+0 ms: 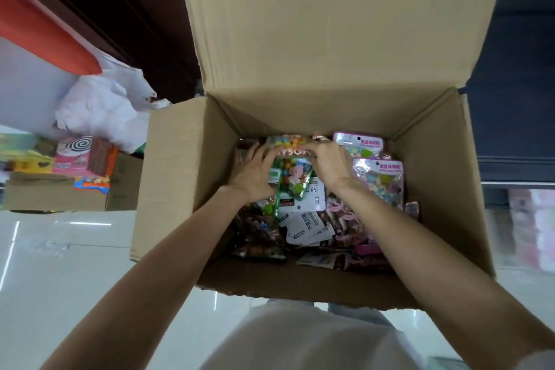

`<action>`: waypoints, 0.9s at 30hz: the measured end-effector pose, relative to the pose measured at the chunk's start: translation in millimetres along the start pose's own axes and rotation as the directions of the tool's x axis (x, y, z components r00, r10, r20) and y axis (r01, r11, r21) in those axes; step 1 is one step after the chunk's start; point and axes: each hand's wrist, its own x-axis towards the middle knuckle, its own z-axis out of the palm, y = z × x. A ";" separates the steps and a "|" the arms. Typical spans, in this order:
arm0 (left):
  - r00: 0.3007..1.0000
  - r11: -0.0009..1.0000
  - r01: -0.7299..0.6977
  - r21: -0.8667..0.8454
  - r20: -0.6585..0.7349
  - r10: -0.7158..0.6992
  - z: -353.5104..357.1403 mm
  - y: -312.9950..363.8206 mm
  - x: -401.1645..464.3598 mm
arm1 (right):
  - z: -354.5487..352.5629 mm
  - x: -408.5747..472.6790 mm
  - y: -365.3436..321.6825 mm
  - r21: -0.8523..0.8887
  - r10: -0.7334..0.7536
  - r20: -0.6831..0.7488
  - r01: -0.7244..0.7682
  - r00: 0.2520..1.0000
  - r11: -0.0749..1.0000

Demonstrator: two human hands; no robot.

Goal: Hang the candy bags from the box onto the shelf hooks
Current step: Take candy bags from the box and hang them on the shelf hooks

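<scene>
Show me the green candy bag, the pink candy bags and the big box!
green candy bag (293,177): head view, its clear front.
pink candy bags (379,180): head view, nearer bag's front.
box (336,45): head view, raised back flap.

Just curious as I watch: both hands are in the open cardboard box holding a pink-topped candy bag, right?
Not quite. In the head view the left hand and right hand are in the open cardboard box, but they hold the green-edged candy bag; the pink-topped bags lie untouched beside it.

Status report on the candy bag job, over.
Both hands, left and right, gripping green bag inside box. Nothing hung yet. Nothing blocking.
</scene>
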 end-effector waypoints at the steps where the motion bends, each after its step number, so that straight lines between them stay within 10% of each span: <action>1: 0.999 1.000 -0.027 0.016 0.029 0.026 -0.5 1.4 1.0 | -3.7 -4.5 5.7 -0.001 0.003 0.014 -0.003 1.000 1.000; 9: 0.992 0.969 -0.055 0.243 0.122 0.026 -15.6 2.4 15.2 | -29.5 -27.8 31.2 0.082 0.036 0.002 -0.036 0.999 0.996; 15: 0.961 0.846 -0.263 0.464 0.203 0.188 -32.3 12.6 11.6 | -53.6 -36.9 38.6 -0.205 0.134 0.188 -0.095 0.973 0.974; 27: 0.926 0.775 -0.376 0.508 0.242 0.290 -51.5 5.1 -0.2 | -30.8 -31.6 16.6 -0.151 0.127 0.236 -0.092 0.964 0.984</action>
